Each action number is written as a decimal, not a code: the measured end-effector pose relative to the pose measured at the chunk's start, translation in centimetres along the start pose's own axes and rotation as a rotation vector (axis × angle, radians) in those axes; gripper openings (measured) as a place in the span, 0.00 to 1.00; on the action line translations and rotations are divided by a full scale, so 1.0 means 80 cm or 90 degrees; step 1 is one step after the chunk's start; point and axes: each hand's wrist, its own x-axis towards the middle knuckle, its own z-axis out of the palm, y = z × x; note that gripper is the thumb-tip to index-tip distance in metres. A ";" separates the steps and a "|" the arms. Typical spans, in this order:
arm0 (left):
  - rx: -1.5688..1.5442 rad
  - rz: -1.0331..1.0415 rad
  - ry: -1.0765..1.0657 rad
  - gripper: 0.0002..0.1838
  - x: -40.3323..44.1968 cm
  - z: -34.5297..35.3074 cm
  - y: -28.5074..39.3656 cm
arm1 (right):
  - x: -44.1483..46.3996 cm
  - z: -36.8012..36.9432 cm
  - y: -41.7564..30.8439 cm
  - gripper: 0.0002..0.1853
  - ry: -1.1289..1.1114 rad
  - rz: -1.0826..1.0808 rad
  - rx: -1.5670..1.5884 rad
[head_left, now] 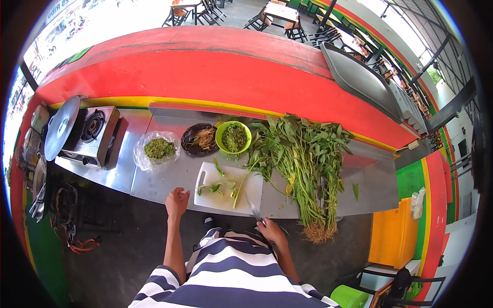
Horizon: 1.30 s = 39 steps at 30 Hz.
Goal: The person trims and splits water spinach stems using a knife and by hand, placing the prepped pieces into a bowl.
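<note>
My right hand [270, 230] grips a knife [252, 206] by its handle, the blade pointing up over the right edge of a white cutting board [208, 173]. Cut leaves and a few pieces of green stem [239, 191] lie on the board. Left of the board, by the counter's front edge, my left hand [177, 200] is empty, its fingers loosely bent and apart. A large bundle of leafy greens with long stems [303, 169] rests to the right, its roots [319, 233] hanging over the front edge.
Behind the board stand a green bowl of chopped greens [224, 146], a dark bag with brownish roots [191, 146] and a clear plastic bag of chopped greens [146, 163]. A gas stove [97, 136] sits at the left. A red ledge [205, 66] borders the counter, with stacked trays [359, 79].
</note>
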 end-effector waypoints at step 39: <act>-0.158 0.082 -0.586 0.05 0.007 0.078 -0.062 | -0.022 0.049 0.013 0.18 0.228 0.015 0.240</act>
